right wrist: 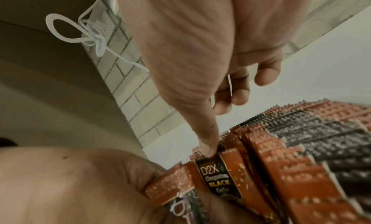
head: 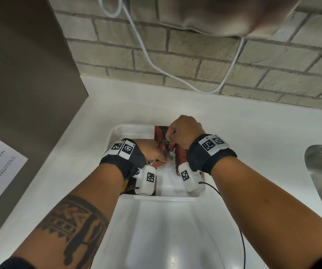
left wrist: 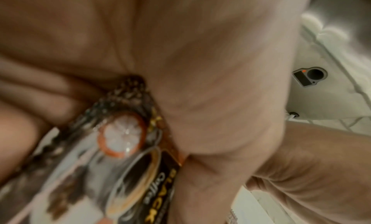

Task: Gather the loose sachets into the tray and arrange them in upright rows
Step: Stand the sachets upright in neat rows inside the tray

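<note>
Sachets upright in row inside tray. Step: row-building. Left hand grip curled round loose sachet; right hand grip pinching front sachet top. Next, likely: slot loose sachet upright against row, steadying it.

The head camera looked steeply down over both forearms, facing the brick wall across the white counter, with the tray mid-frame below. The left wrist camera sat under the left hand, so near that palm and sachets filled it, blurred. The right wrist camera looked along the right hand toward the same wall and white cable. All three shared the sachets in the tray
</note>
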A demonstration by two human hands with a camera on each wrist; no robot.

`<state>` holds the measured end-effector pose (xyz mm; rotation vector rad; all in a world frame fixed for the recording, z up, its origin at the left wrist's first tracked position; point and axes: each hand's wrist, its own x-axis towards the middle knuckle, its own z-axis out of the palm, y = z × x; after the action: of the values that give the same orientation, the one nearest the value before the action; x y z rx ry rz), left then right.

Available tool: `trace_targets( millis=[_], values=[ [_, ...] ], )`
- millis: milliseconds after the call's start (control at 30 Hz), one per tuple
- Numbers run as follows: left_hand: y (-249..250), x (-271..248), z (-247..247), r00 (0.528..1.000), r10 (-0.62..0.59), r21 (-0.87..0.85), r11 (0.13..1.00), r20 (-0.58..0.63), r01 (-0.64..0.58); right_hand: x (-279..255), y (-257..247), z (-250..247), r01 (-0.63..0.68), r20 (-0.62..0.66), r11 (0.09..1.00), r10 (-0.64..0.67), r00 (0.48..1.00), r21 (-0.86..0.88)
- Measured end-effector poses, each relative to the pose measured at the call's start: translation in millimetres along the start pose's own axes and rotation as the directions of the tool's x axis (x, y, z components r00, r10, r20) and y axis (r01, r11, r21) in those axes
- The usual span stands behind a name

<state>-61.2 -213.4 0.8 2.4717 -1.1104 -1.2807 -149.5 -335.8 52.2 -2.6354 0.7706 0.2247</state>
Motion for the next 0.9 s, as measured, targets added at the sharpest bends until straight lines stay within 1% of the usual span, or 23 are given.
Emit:
trace_targets(
  millis=[133, 400, 667, 833, 900],
  values=[
    [2.1, 0.7, 1.3, 1.000, 0.004, -0.018, 1.000, -0.006, -0.004, -0.9, 0.6, -0.2, 0.000, 0.006, 1.000, 0.000, 1.000, -0.001],
    [5.9, 0.5, 0.4, 1.000, -0.007, 0.025, 1.000, 0.021, 0.007, -4.0, 1.7, -2.2, 0.026, -0.008, 0.998, -0.025, 1.000, 0.060],
    [8.0, -4.4, -0.3, 0.999, 0.032, -0.010, 0.999, -0.005, -0.032, -5.6, 7.1, -6.9, 0.051, -0.031, 0.994, -0.048, 0.998, 0.098],
    [9.1, -11.2, -2.8, 0.998, 0.056, -0.078, 0.995, -0.011, -0.057, -9.0, 10.1, -10.3, 0.073, -0.039, 0.989, -0.068, 0.997, 0.131],
    [4.9, -15.7, -7.0, 0.999, 0.050, -0.137, 0.989, -0.020, -0.052, -13.4, 12.5, -13.2, 0.097, -0.067, 0.977, -0.086, 0.994, 0.189]
  ],
)
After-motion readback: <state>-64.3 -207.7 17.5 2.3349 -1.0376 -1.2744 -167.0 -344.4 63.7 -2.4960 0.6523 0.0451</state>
